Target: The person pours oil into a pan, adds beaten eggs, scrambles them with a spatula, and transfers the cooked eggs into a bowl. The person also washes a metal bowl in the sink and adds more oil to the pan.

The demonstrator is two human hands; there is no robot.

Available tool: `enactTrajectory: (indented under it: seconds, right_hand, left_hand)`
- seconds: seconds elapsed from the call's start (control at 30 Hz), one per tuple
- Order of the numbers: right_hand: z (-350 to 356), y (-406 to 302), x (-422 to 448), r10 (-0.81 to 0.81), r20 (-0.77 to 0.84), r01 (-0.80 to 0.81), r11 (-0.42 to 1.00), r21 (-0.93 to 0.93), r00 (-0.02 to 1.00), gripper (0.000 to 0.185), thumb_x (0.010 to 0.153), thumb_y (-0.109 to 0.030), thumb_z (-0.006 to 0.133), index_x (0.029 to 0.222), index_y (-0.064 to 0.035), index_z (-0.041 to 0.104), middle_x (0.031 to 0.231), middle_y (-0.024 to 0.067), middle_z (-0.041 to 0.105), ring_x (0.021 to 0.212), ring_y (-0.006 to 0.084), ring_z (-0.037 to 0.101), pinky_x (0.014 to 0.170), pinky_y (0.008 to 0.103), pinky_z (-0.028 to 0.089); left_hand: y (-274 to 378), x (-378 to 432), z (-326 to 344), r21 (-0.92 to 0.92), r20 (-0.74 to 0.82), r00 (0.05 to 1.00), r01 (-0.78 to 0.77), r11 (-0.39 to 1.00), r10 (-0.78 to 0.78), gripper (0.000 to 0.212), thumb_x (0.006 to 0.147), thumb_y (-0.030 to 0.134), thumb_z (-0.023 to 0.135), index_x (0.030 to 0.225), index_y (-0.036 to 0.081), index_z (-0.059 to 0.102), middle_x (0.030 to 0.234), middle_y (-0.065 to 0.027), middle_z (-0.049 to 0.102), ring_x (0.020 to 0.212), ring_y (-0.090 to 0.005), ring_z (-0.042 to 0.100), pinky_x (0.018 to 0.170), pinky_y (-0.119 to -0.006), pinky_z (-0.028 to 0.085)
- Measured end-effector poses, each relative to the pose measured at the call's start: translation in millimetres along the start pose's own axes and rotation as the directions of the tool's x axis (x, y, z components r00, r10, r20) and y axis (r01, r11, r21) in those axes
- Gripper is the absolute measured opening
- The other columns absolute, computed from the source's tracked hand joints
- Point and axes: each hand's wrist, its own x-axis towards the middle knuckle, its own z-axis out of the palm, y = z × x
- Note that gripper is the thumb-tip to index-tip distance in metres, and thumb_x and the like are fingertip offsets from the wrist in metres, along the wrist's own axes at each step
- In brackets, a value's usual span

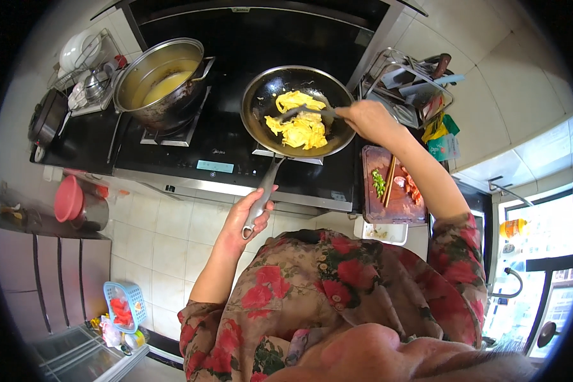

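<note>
A dark wok (262, 90) with a metal rim rests on the right burner of a black gas hob (219, 143). My left hand (250, 215) grips the wok's grey handle (262, 196). Yellow cooked egg (305, 131) lies in pieces in the wok. My right hand (370, 122) is at the wok's right rim, closed on the handle of a dark spatula (293, 112), whose blade touches the egg. Right of the hob, below my right forearm, a wooden chopping board (372, 212) bears chopped green pieces (378, 183), wooden chopsticks (389, 181) and cut red pieces (412, 188).
A large metal pot (172, 107) of yellowish liquid stands on the left burner. A rack of knives (410, 86) is at the right wall, a dish rack (83, 62) at the far left. A white tray (396, 234) sits below the board's front edge.
</note>
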Motion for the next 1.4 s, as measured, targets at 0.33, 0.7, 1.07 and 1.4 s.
enactTrajectory:
  seconds: [0.33, 0.7, 1.07, 1.4]
  right_hand:
    - [-11, 19, -2, 0.198, -0.055, -0.195, 0.980, 0.046, 0.979, 0.024, 0.082, -0.016, 0.059, 0.104, -0.0129, 0.066, 0.083, 0.0156, 0.066, 0.082, 0.0329, 0.065, 0.069, 0.0434, 0.052]
    - [8, -31, 6, -0.007, 0.053, 0.012, 0.996, -0.092, 0.999, 0.019, 0.079, -0.007, 0.057, 0.096, -0.0028, 0.063, 0.073, 0.0126, 0.066, 0.073, 0.0289, 0.068, 0.060, 0.0379, 0.053]
    - [-99, 14, -43, 0.015, 0.080, -0.010, 0.999, -0.053, 0.997, 0.028, 0.080, -0.010, 0.059, 0.107, -0.0119, 0.067, 0.074, 0.0154, 0.063, 0.070, 0.0356, 0.061, 0.063, 0.0452, 0.048]
    - [-61, -4, -33, 0.122, 0.149, -0.097, 0.981, -0.167, 0.981, 0.024, 0.079, -0.011, 0.056, 0.099, -0.0135, 0.069, 0.074, 0.0116, 0.065, 0.075, 0.0308, 0.066, 0.063, 0.0423, 0.053]
  left_hand:
    - [1, 2, -1, 0.044, -0.009, 1.000, 0.004, 0.999, -0.004, 0.042, 0.094, 0.029, 0.054, 0.125, 0.002, 0.050, 0.077, -0.0060, 0.059, 0.044, -0.0076, 0.042, 0.034, -0.021, 0.033]
    - [0, 2, -3, 0.031, 0.009, 1.000, 0.002, 1.000, -0.003, 0.042, 0.094, 0.028, 0.053, 0.127, 0.002, 0.049, 0.077, -0.0064, 0.059, 0.044, -0.0077, 0.042, 0.034, -0.021, 0.033]
    - [-2, -2, 2, 0.041, -0.061, 0.998, -0.017, 0.999, 0.019, 0.043, 0.095, 0.027, 0.051, 0.129, 0.001, 0.046, 0.077, -0.0054, 0.058, 0.041, -0.0060, 0.039, 0.033, -0.019, 0.030]
    - [1, 0, 3, 0.050, -0.002, 1.000, -0.003, 0.999, 0.003, 0.040, 0.095, 0.028, 0.051, 0.125, 0.002, 0.050, 0.077, -0.0052, 0.059, 0.044, -0.0075, 0.041, 0.035, -0.021, 0.033]
